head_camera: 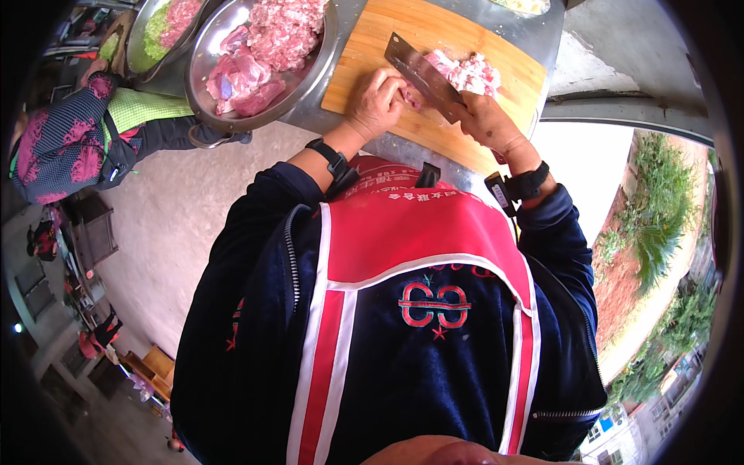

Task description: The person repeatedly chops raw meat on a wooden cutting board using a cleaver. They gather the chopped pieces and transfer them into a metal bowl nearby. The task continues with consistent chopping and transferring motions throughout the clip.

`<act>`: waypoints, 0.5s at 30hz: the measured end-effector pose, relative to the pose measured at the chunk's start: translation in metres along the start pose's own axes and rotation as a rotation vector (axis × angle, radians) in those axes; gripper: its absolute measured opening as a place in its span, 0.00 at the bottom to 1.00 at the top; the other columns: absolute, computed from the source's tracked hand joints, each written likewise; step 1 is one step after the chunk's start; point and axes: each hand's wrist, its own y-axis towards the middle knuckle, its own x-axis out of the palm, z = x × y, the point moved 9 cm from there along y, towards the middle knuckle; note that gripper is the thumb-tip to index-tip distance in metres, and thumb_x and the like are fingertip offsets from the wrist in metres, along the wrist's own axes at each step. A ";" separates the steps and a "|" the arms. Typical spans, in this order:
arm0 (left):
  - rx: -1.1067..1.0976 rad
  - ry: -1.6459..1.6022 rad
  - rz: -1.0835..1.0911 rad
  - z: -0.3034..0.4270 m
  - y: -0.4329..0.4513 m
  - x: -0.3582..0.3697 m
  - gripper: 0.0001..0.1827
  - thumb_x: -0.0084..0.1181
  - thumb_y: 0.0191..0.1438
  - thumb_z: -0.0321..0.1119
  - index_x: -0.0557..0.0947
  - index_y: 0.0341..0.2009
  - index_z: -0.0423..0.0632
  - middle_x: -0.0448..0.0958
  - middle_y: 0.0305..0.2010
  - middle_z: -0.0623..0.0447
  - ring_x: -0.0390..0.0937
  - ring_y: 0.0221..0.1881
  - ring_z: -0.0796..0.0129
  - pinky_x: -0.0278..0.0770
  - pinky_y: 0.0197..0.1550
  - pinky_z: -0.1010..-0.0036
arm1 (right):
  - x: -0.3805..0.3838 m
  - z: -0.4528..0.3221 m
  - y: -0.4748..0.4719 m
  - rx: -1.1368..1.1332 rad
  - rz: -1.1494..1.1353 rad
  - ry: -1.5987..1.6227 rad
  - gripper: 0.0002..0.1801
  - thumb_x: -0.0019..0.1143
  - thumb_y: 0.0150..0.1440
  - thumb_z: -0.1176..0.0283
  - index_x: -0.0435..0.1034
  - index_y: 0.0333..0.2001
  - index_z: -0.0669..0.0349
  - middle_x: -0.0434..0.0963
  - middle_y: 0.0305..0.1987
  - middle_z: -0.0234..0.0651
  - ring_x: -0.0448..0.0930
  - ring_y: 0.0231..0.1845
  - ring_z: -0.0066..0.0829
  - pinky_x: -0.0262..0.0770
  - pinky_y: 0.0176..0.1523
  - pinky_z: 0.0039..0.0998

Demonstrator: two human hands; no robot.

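My right hand [487,123] grips the handle of a cleaver [423,72], its broad blade slanting up and left across a wooden cutting board [372,43]. Under and beside the blade's left side is a small piece of raw meat [411,96]. My left hand [378,102], fingers curled, rests at that piece on the board; whether it grips the meat is hidden. Chopped raw meat [474,72] lies in a pile just beyond the blade. To the left, a steel bowl [195,87] contains large chunks of raw meat [247,84] and a heap of minced meat [288,32].
At the upper left stands another metal bowl [135,55] with minced meat and chopped greens. A co-worker [70,136] is beside it at the left. Part of a dish [526,6] shows at the top right, on the metal table [308,107].
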 end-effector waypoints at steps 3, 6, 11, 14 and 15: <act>0.009 0.010 -0.029 -0.002 0.000 0.001 0.15 0.56 0.44 0.21 0.79 0.39 0.46 0.76 0.44 0.46 0.76 0.47 0.49 0.77 0.48 0.60 | -0.003 0.002 -0.013 0.110 -0.046 0.031 0.12 0.49 0.65 0.69 0.73 0.39 0.68 0.77 0.26 0.46 0.79 0.26 0.38 0.75 0.34 0.36; -0.006 0.019 -0.048 0.000 -0.001 0.001 0.15 0.56 0.44 0.20 0.79 0.39 0.46 0.77 0.43 0.46 0.77 0.46 0.49 0.78 0.48 0.60 | 0.001 0.002 -0.022 0.207 -0.087 0.083 0.11 0.49 0.63 0.71 0.73 0.40 0.69 0.77 0.26 0.48 0.79 0.27 0.41 0.76 0.35 0.38; 0.009 0.016 -0.103 0.005 0.001 0.002 0.11 0.60 0.47 0.24 0.82 0.38 0.48 0.77 0.40 0.50 0.78 0.43 0.53 0.78 0.46 0.62 | 0.004 0.000 -0.027 0.246 -0.106 0.123 0.11 0.49 0.64 0.70 0.71 0.43 0.69 0.76 0.25 0.46 0.79 0.25 0.38 0.76 0.33 0.38; 0.038 0.022 -0.117 0.007 0.000 0.003 0.09 0.63 0.48 0.27 0.83 0.37 0.49 0.76 0.39 0.53 0.77 0.42 0.57 0.77 0.46 0.63 | 0.007 0.002 -0.026 0.286 -0.139 0.128 0.12 0.48 0.65 0.69 0.71 0.43 0.69 0.76 0.25 0.44 0.79 0.25 0.36 0.75 0.30 0.36; 0.037 0.010 -0.129 0.007 0.000 0.004 0.09 0.63 0.48 0.28 0.84 0.37 0.49 0.76 0.39 0.53 0.77 0.42 0.57 0.77 0.47 0.64 | 0.009 0.004 -0.026 0.319 -0.156 0.129 0.12 0.47 0.65 0.69 0.71 0.43 0.69 0.76 0.25 0.44 0.79 0.24 0.35 0.75 0.29 0.36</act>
